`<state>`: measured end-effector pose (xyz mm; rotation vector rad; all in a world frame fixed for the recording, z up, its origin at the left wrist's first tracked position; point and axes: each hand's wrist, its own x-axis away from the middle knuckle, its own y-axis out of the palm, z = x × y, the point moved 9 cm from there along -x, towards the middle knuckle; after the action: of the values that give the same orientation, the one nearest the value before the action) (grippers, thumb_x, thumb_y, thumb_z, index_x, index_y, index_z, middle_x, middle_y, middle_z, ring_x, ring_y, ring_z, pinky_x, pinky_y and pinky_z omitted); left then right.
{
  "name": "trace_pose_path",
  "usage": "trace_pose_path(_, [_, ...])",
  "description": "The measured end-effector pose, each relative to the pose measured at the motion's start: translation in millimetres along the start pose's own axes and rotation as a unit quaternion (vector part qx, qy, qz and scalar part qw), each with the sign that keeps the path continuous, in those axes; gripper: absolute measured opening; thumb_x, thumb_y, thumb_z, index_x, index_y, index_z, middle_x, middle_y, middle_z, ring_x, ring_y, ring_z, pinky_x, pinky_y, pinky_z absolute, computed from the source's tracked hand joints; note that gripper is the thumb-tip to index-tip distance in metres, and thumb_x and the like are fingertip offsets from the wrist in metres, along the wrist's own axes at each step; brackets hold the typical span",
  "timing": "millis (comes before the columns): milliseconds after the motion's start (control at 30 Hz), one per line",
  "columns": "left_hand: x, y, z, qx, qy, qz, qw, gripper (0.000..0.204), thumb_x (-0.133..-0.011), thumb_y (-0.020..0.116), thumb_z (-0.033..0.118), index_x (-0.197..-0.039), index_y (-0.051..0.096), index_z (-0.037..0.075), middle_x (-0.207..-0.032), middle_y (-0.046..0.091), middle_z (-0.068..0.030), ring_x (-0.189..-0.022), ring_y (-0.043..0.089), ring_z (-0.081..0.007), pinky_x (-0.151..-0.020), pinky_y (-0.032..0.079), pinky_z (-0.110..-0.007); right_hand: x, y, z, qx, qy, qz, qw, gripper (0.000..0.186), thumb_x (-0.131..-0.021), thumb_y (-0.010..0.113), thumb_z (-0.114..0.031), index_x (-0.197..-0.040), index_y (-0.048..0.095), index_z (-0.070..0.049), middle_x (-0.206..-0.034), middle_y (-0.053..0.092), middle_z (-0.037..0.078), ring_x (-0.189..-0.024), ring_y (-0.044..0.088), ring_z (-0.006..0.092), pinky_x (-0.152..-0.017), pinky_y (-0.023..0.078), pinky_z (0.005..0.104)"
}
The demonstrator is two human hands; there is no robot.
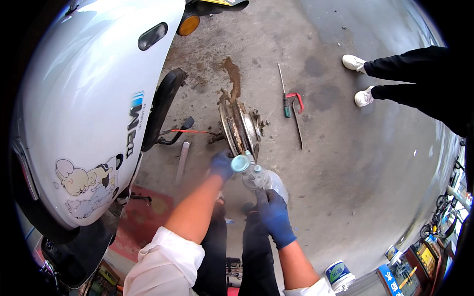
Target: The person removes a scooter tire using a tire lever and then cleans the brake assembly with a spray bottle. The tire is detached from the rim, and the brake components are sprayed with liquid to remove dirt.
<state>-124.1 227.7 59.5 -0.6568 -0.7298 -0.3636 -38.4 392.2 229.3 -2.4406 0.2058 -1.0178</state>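
Right hand (pixel 275 212), dark blue glove: closed on a translucent plastic bottle (pixel 256 178) with a round pale-green top. Left hand (pixel 222 165), same glove: at the near-left edge of a round, rust-stained silver metal wheel rim (pixel 242 128); fingers partly hidden, grip cannot be told. Bottle sits at the rim's near end, covering part of it in view; contact not clear.

Surroundings, largest first, all relative to rim:
- White glossy vehicle body (pixel 94 108) with cartoon decal: left, bounding that side.
- Person in black trousers and white shoes (pixel 364 97): well off to the right, beyond.
- Flat red patterned mat (pixel 143 222): nearer, left.
- Long black angular panel (pixel 164 106): left, between rim and vehicle body.
- White-and-blue round bucket (pixel 339 276): well nearer, right.
- Brown wet-looking stain (pixel 233 74): directly beyond.
- Thin dark tool with bent red handle (pixel 299 101): right, crossing close by green-handled screwdriver (pixel 286 106).
- Pale flat strip (pixel 182 163): left, slightly nearer.
- Thin orange-red cable (pixel 195 131): in the left-side gap, leading toward rim.
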Motion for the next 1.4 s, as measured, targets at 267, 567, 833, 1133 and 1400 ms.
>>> trace_pose_path(267, [-5.7,8.7,-16.3,0.041,-0.054,-0.038,0.997,0.028,-0.067,0.074,0.016,-0.092,0.068,0.005,-0.081,0.068,-0.0127,-0.074,0.065,-0.0194,-0.068,0.050,-0.034,0.3,2.3,-5.7,-0.016,-0.008,-0.021,1.000,0.040,-0.089,0.055,-0.035,-0.076,0.057,0.004,-0.071,0.060,0.021,-0.068,0.061,0.0269,-0.063,0.046,0.0389])
trace_pose_path(567, [-7.7,4.9,-12.1,0.021,-0.043,-0.025,0.999,0.028,-0.070,0.074,0.019,-0.093,0.068,0.004,-0.078,0.068,-0.0097,-0.068,0.063,-0.0172,-0.066,0.050,-0.032,2.2,-0.4,-7.7,-0.029,0.078,-0.034,0.996,0.041,-0.088,0.055,-0.036,-0.079,0.058,0.004,-0.072,0.059,0.022,-0.069,0.060,0.0305,-0.064,0.045,0.0401])
trace_pose_path(833, [1.6,2.0,-3.8,-0.061,0.094,0.027,0.993,0.032,-0.063,0.078,0.027,-0.084,0.064,0.007,-0.077,0.065,-0.0152,-0.072,0.064,-0.0304,-0.069,0.050,-0.038,-5.6,5.7,-2.5,-0.010,0.048,-0.026,0.998,0.038,-0.088,0.055,-0.034,-0.081,0.058,0.004,-0.074,0.060,0.022,-0.069,0.060,0.0316,-0.064,0.045,0.0394])
trace_pose_path(1133, [-3.9,9.4,3.3,-0.150,0.097,-0.010,0.984,0.025,-0.069,0.073,0.020,-0.089,0.065,0.007,-0.086,0.067,-0.0177,-0.082,0.066,-0.0318,-0.073,0.051,-0.037,-8.1,10.1,1.7,-0.012,0.119,-0.064,0.991,0.034,-0.089,0.055,-0.032,-0.082,0.057,0.001,-0.073,0.059,0.017,-0.070,0.060,0.0278,-0.064,0.046,0.0379])
trace_pose_path(1400, [-8.2,13.0,-22.8,-0.048,0.033,-0.011,0.998,0.030,-0.065,0.076,0.022,-0.089,0.065,0.007,-0.087,0.066,-0.0173,-0.084,0.064,-0.0339,-0.074,0.051,-0.039,-7.4,4.6,-10.4,0.014,-0.044,-0.012,0.999,0.040,-0.090,0.053,-0.033,-0.076,0.058,0.004,-0.066,0.059,0.018,-0.062,0.058,0.0231,-0.060,0.044,0.0372])
